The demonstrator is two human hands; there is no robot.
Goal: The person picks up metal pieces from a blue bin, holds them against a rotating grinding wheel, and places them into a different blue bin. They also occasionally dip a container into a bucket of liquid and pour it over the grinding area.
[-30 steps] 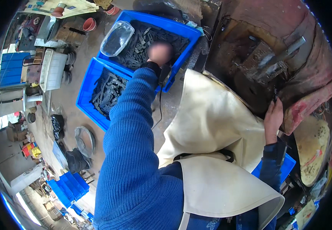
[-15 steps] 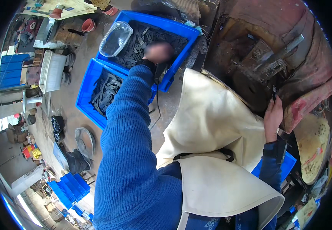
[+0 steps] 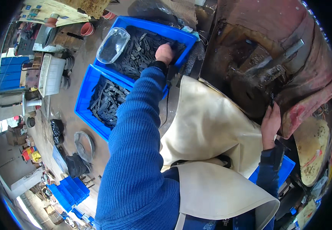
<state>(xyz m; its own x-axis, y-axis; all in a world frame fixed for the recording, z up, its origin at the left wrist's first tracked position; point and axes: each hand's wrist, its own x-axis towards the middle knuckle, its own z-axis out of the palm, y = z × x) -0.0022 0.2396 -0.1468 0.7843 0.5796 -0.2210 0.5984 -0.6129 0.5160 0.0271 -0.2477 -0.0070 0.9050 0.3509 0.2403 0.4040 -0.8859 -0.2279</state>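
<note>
My left hand (image 3: 164,53) reaches down into the far blue bin (image 3: 186,46), at its right side, over many flat dark metal pieces (image 3: 141,48). Its fingertips are hidden behind the back of the hand, so I cannot see whether it holds one. At the right, my right hand (image 3: 271,126) is closed on a thin dark piece (image 3: 272,99) that points up from the fingers. That piece is beside a dark, wet round disc (image 3: 246,92) in a grimy work trough, below a metal block and bar (image 3: 275,69).
A clear plastic tub (image 3: 113,45) sits at the far bin's left. A nearer blue bin (image 3: 82,103) holds more dark pieces. Reddish cloth (image 3: 307,82) drapes the trough's right side. A cream apron (image 3: 212,119) covers my lap. A basin (image 3: 84,146) stands on the floor.
My left hand has shifted slightly right within the far bin and now looks sharper. My right hand and its dark piece have stayed nearly in place. The view has shifted a little.
</note>
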